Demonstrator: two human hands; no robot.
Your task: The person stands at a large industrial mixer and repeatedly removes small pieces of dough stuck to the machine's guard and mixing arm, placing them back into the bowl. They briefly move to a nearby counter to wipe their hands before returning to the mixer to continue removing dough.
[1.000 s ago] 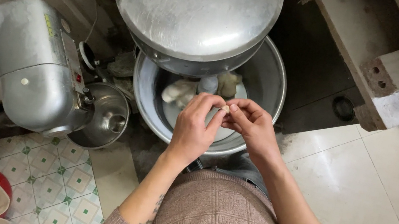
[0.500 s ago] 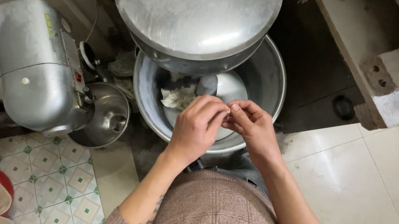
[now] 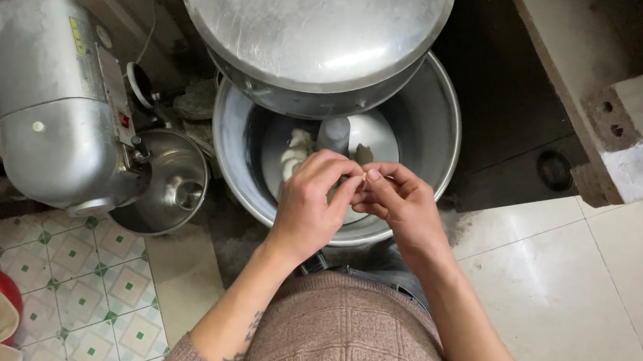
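Tiled floor [image 3: 572, 308] beneath steel bowl [image 3: 428, 137]

Yellow label [image 3: 76, 35] on grey mixer [image 3: 55, 105]

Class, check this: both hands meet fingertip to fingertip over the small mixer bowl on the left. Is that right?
Not quite. In the head view the left hand and right hand meet over the large metal bowl in the middle, not the small mixer bowl.
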